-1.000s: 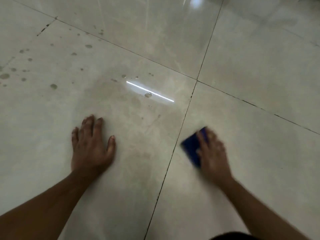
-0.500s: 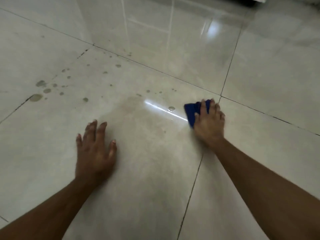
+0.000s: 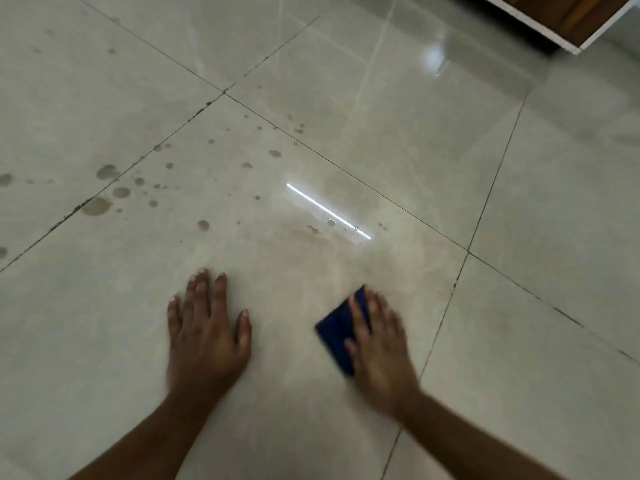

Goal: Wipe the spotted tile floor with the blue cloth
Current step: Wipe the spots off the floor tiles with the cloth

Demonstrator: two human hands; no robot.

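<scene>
A single wide-angle camera sits on the person's head and looks forward and steeply down at the tile floor [image 3: 346, 109], close enough that both forearms enter from the bottom edge and the left hand [image 3: 207, 332] and right hand [image 3: 379, 348] fill the lower middle. The view faces away from the body across the floor, with the tile joints running diagonally, and it reaches as far as the base of a wooden cabinet [image 3: 568, 15] at the top right corner.
</scene>
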